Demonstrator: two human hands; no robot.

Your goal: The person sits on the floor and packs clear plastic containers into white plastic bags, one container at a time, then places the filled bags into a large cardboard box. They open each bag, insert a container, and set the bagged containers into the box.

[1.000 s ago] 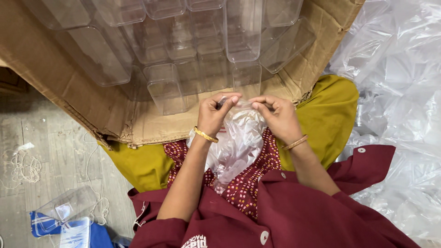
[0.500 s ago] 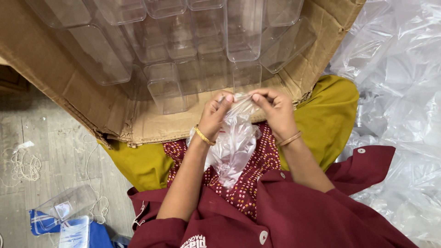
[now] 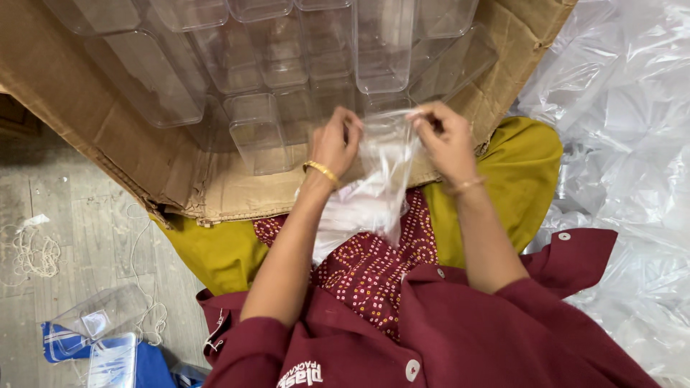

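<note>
A crumpled clear plastic bag [image 3: 374, 190] hangs over my lap, held up by its top edge. My left hand [image 3: 335, 142], with a gold bangle at the wrist, pinches the bag's left side. My right hand [image 3: 445, 140] pinches the right side, and the mouth of the bag is stretched between the two. Just beyond my hands lies a large cardboard box [image 3: 108, 136] on its side, filled with several stacked clear plastic containers [image 3: 255, 133].
A heap of clear plastic sheeting [image 3: 618, 144] covers the floor at the right. At the lower left a loose clear container [image 3: 97, 316] rests on a blue item [image 3: 144, 363], with white string [image 3: 32, 251] on the grey floor.
Both hands have risen and moved apart, lifting the bag and pulling its top edge wider. The bag hangs longer below them now.
</note>
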